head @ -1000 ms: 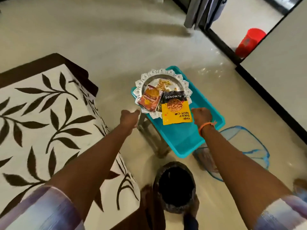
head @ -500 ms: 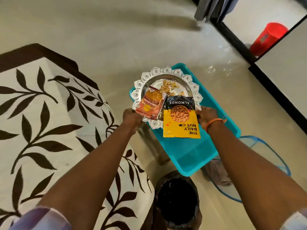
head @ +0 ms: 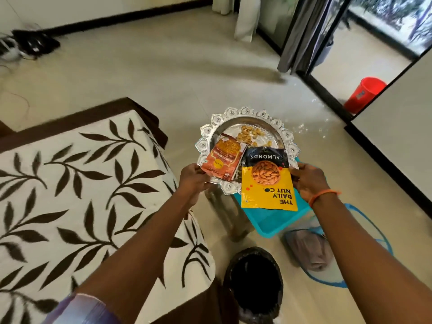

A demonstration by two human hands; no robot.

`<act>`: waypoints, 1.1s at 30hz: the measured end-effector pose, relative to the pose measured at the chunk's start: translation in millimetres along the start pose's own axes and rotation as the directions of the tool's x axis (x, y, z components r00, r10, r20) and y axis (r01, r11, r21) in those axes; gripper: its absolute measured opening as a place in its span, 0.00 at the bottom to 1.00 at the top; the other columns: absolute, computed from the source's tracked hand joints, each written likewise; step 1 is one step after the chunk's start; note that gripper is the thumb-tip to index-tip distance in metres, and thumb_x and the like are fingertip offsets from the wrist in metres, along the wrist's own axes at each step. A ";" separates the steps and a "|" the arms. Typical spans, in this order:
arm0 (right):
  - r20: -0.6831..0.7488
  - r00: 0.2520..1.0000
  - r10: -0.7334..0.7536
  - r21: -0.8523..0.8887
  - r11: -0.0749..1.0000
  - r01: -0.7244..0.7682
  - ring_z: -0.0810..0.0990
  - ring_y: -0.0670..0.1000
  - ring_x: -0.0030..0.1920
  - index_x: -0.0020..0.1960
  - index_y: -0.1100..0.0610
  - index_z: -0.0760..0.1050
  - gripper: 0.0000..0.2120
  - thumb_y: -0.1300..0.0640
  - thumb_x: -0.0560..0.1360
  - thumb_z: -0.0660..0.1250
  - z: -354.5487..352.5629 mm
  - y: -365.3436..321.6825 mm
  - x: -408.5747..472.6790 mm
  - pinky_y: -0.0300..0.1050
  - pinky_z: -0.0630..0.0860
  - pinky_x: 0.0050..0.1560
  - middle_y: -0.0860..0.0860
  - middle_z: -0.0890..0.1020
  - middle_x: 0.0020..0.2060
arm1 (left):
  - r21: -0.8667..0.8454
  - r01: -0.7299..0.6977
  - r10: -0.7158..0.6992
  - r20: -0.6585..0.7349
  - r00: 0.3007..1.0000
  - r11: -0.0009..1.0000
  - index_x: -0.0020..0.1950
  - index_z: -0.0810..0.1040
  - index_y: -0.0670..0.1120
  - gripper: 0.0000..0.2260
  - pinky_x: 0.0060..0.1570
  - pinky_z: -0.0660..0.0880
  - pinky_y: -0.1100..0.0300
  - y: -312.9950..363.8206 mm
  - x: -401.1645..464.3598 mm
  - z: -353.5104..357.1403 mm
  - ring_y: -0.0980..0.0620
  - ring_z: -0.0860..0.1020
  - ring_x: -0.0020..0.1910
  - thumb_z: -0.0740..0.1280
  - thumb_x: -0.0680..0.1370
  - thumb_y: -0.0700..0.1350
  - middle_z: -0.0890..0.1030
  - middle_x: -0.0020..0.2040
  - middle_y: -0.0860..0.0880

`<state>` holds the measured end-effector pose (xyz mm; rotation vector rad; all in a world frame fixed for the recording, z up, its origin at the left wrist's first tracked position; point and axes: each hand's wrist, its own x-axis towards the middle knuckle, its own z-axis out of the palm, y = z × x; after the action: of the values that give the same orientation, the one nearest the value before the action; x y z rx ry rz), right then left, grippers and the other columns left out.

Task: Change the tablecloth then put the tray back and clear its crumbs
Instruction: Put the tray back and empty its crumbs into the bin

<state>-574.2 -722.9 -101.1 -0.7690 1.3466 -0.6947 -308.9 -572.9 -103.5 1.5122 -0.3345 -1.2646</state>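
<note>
Left hand [head: 194, 181]: gripping the silver tray [head: 247, 148] at its near-left rim.
Right hand [head: 308, 181]: gripping the near-right rim, likely keeping it level.
Tray: hovering beside the leaf-print tablecloth [head: 77, 195], carrying almond packet [head: 267, 181], orange packet [head: 223, 160] and crumbs [head: 251, 134].

The yellow pouch [head: 268, 181] reads "ALMONDS" on its dark band and "THE DAILY NUT CO." at six o'clock, upside down; the orange packet's [head: 223, 161] print is too blurred.
</note>
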 end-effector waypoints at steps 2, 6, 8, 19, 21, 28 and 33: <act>0.029 0.999 -0.023 0.006 1.000 0.023 0.82 0.49 0.29 0.50 0.63 0.76 0.06 0.69 0.77 0.62 6.8 -7.0 -40.7 0.42 0.81 0.31 0.54 0.84 0.32 | 0.013 -0.053 0.053 -0.010 0.999 0.999 0.58 0.74 0.32 0.13 0.41 0.82 0.54 14.5 -44.6 -15.2 0.46 0.82 0.43 0.66 0.74 0.27 0.81 0.49 0.39; 0.135 0.989 -0.059 0.040 0.998 0.055 0.81 0.48 0.26 0.46 0.63 0.74 0.06 0.70 0.78 0.61 24.0 -13.5 -127.2 0.43 0.81 0.30 0.53 0.82 0.28 | -0.015 -0.148 0.147 -0.045 0.988 0.989 0.56 0.73 0.35 0.10 0.39 0.82 0.58 33.2 -135.7 -45.1 0.48 0.81 0.44 0.65 0.76 0.28 0.80 0.49 0.41; 0.171 0.982 -0.084 0.038 0.996 0.079 0.80 0.50 0.27 0.43 0.62 0.72 0.08 0.70 0.78 0.61 32.0 -11.9 -171.3 0.45 0.80 0.31 0.55 0.80 0.32 | -0.018 -0.199 0.198 -0.066 0.978 0.980 0.52 0.75 0.38 0.08 0.41 0.82 0.58 37.2 -185.9 -61.9 0.48 0.81 0.45 0.67 0.76 0.30 0.80 0.49 0.41; 0.412 0.905 -0.109 -0.082 0.984 0.156 0.78 0.51 0.27 0.45 0.64 0.74 0.04 0.70 0.76 0.63 100.7 40.9 -336.0 0.44 0.77 0.30 0.57 0.78 0.32 | -0.029 -0.350 0.331 -0.263 0.906 0.936 0.48 0.76 0.39 0.10 0.42 0.82 0.58 12.1 -405.8 -175.6 0.47 0.82 0.45 0.62 0.76 0.26 0.81 0.47 0.41; 0.449 0.889 -0.092 -0.122 0.979 0.163 0.77 0.54 0.30 0.43 0.63 0.74 0.05 0.70 0.76 0.63 124.9 61.5 -360.9 0.45 0.77 0.31 0.58 0.78 0.31 | -0.013 -0.345 0.325 -0.309 0.894 0.938 0.49 0.75 0.38 0.10 0.38 0.82 0.59 -0.4 -436.1 -206.9 0.48 0.83 0.41 0.62 0.76 0.25 0.81 0.46 0.41; 0.511 0.858 -0.053 -0.247 0.947 0.205 0.77 0.52 0.23 0.38 0.63 0.74 0.09 0.71 0.75 0.63 220.1 135.3 -429.1 0.42 0.73 0.26 0.54 0.79 0.24 | -0.086 -0.272 0.225 -0.360 0.905 0.958 0.54 0.76 0.36 0.09 0.38 0.81 0.48 -41.7 -506.8 -327.9 0.46 0.84 0.41 0.67 0.75 0.29 0.83 0.46 0.42; 0.555 0.831 -0.018 -0.273 0.940 0.203 0.77 0.49 0.21 0.40 0.64 0.75 0.07 0.71 0.75 0.63 311.1 203.9 -498.5 0.39 0.73 0.24 0.52 0.79 0.22 | -0.144 -0.275 0.190 -0.430 0.882 0.951 0.60 0.73 0.31 0.13 0.50 0.81 0.49 -68.5 -542.7 -453.5 0.43 0.80 0.49 0.65 0.76 0.27 0.80 0.54 0.37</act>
<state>-315.9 -174.8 39.4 -1.2163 0.8921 -0.2987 -173.9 106.2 55.7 1.4697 -0.1013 -0.7379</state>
